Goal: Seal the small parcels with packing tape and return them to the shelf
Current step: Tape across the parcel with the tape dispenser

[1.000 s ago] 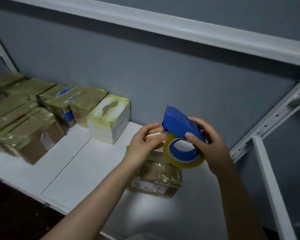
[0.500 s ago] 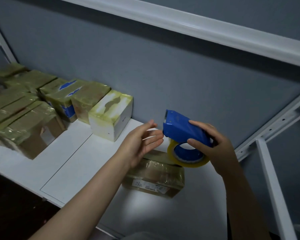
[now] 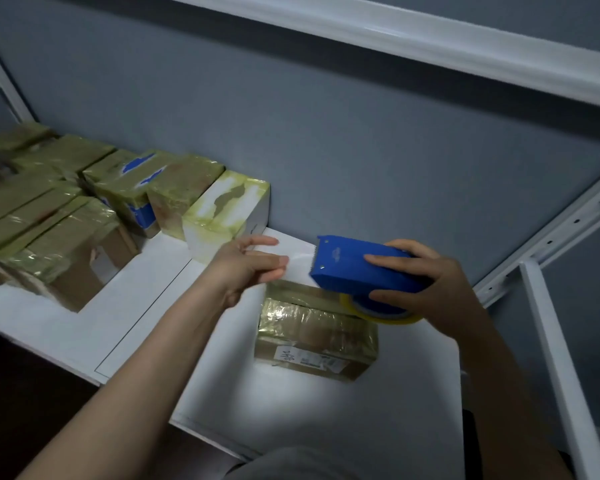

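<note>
A small brown parcel [image 3: 316,337] wrapped in yellowish tape lies on the white shelf [image 3: 146,306], label facing me. My right hand [image 3: 426,282] grips a blue tape dispenser [image 3: 357,266] with a yellow roll, held level just above the parcel's far right corner. To the left of the dispenser's toothed end, my left hand [image 3: 246,268] hovers with fingers straight and holds nothing.
Several taped parcels [image 3: 59,216] crowd the shelf's left side, ending with a white box [image 3: 226,216] by the grey back wall. A white upright post [image 3: 561,368] and bracket stand at the right. An upper shelf edge [image 3: 430,46] runs overhead.
The dispenser has tipped from upright to level and come down toward the parcel. My left hand has let go of the tape end, opened and drawn away to the left.
</note>
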